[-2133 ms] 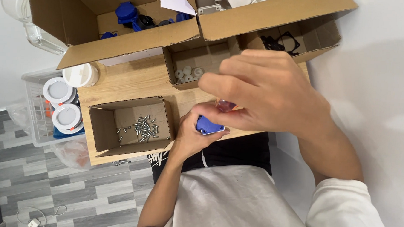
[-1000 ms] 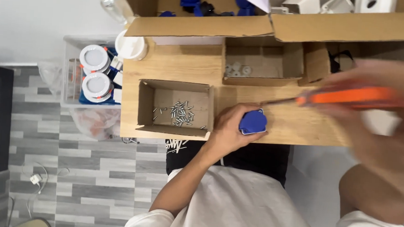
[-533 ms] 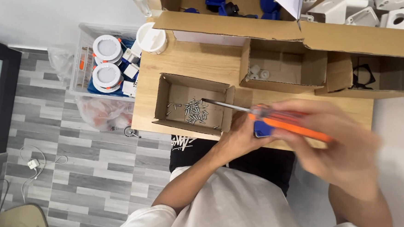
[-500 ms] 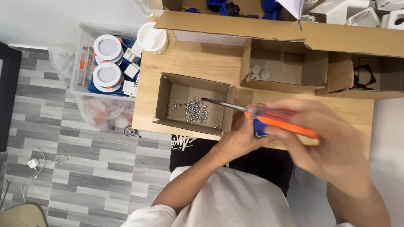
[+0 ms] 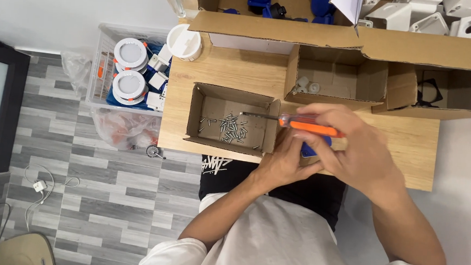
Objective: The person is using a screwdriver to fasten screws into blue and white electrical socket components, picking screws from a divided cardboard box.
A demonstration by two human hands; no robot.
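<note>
My right hand [image 5: 352, 155] grips an orange-handled screwdriver [image 5: 300, 123] whose metal shaft points left, its tip over a small open cardboard box [image 5: 198, 114] that holds several loose screws [image 5: 231, 128]. My left hand [image 5: 285, 162] is under the right one and holds a small blue plastic part [image 5: 312, 151], mostly hidden by my fingers. Both hands hover over the front edge of the wooden table [image 5: 401, 141].
A second small box [image 5: 375, 80] with a few white pieces stands behind the hands. Large cardboard boxes [image 5: 284, 28] with blue and white parts line the back. A white round lid [image 5: 184, 41] and a clear crate [image 5: 102, 61] of round lamps sit at left.
The screwdriver's tip has swung left, from over the blue part to over the screw box. My left hand keeps the blue part in the same spot.
</note>
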